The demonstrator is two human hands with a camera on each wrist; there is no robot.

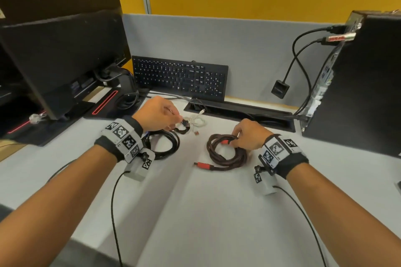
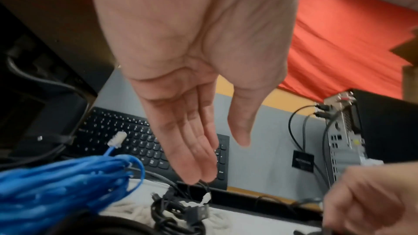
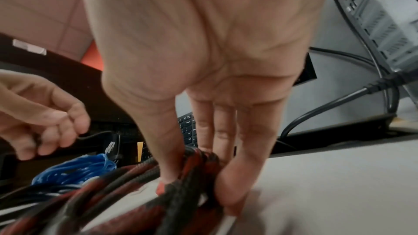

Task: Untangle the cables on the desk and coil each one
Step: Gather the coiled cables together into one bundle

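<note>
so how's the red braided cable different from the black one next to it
The red braided cable is red and black woven, with red plugs; the black cable is plain black. The red one forms the wider coil. The right hand grips the red one; the left hand hangs past the black one without gripping it. Both lie coiled on the desk.

I saw a braided cable woven in dark red and black (image 1: pixel 225 154), its plugs bright red, on the pale grey table (image 1: pixel 195 212). A glossy black coiled cable (image 1: pixel 165 143) lay beside a thin white one (image 1: pixel 196 121). A bundle of bright blue network cable (image 2: pixel 56 185) showed too. My wristbands (image 1: pixel 123 136) carried black-and-white square markers.
</note>
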